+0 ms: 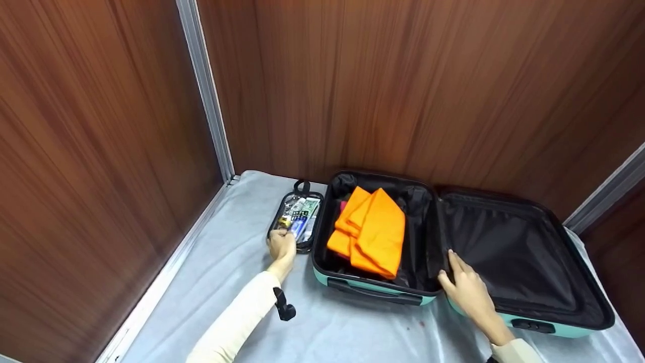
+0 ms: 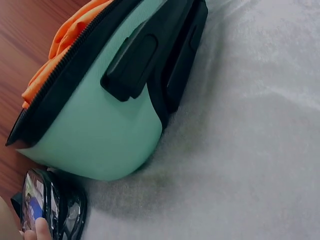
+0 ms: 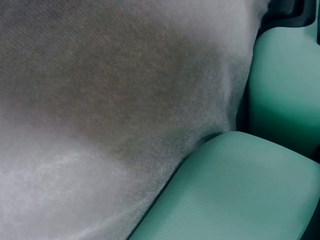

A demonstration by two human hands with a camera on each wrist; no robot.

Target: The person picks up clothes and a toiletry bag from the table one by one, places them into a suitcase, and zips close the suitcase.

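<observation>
1. Handling the clear pouch (image 1: 313,224) looks like the step you have in hand, with the opened suitcase (image 1: 419,237) beside it. Read all clock directions from the head view, with 12 pointing away from you.
2. The pouch lies on the grey cloth (image 1: 237,282), just beside the suitcase's 9 o'clock wall. Its black loop (image 1: 302,187) points to 12, and a blue item (image 1: 298,225) and other small things show through its clear face.
3. Your left hand (image 1: 281,246) is at the pouch's 7 o'clock edge. The fingers are curled in and appear to pinch that edge; the left wrist view shows fingertips over the clear face, but how firm the grip is you cannot tell.
4. Your right hand (image 1: 468,290) rests on the lid half (image 1: 519,252) near its 8 o'clock corner, beside the hinge. Its fingers lie fairly straight with the thumb spread away. The right wrist view does not show it.
5. A folded orange cloth (image 1: 378,234) lies inside the suitcase's 9 o'clock half, leaving black lining bare at its 3 o'clock side.
6. Judging from this, any lift of the pouch calls for a secure pinch on its edge and enough height to clear the suitcase rim, while your right hand steadies the lid.
</observation>
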